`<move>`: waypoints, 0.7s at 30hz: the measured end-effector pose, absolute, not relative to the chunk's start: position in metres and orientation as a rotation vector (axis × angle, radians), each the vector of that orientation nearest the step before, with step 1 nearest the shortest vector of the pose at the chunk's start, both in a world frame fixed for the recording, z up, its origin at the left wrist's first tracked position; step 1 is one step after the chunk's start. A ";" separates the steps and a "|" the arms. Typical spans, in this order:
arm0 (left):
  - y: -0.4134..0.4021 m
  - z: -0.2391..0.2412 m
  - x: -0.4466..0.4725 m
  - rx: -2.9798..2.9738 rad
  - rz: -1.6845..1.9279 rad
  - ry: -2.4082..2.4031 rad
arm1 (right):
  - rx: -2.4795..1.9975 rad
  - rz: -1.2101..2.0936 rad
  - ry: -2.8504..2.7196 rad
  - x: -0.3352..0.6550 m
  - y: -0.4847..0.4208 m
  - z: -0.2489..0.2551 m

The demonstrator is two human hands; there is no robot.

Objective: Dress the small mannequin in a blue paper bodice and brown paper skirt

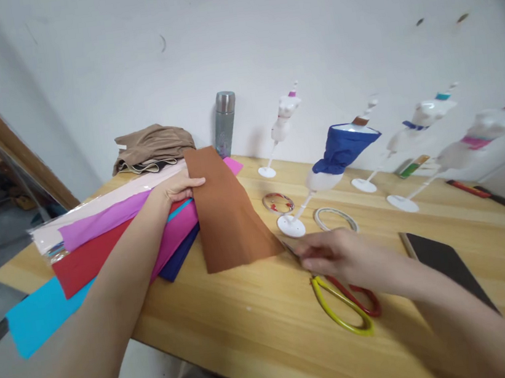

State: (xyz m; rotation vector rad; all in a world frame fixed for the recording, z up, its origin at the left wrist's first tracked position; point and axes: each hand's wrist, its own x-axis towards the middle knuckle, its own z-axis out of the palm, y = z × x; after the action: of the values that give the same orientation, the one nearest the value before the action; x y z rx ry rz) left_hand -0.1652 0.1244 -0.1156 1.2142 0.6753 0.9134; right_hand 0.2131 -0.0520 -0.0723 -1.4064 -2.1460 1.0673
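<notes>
1. One brown cloth (231, 216) lies on the table (232, 319), its left edge pinched in the left hand (180, 187)
2. Right hand (330, 253) beside the cloth's corner and scissors (316, 280); blurred, I can't tell its grip
3. Looks light, soft, limp: I'd take opposite edges

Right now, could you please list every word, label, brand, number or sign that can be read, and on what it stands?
No text can be read here.
Thermos bottle: faint markings on its lower side, too blurred to tell whether they hold letters.
Small white patch on the folded taupe cloth, perhaps a label: no writing can be made out.
Small green object on the wooden table: too blurred to read.
</notes>
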 end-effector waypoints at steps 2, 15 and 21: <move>0.121 -0.112 -0.162 1.221 0.942 0.664 | -1.270 1.397 -1.807 0.189 -0.048 -0.079; 0.110 -0.111 -0.160 1.146 1.011 0.592 | -1.403 0.948 -2.196 0.099 -0.038 -0.107; 0.120 -0.112 -0.167 1.011 1.182 0.529 | -1.456 0.176 -2.820 0.081 -0.066 -0.079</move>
State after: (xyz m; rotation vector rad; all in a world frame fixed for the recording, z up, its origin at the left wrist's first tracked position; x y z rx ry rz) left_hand -0.1669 0.1201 -0.1115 1.0112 0.5288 1.1815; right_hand 0.0808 -0.0659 -0.0795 -1.4556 -2.8197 0.1757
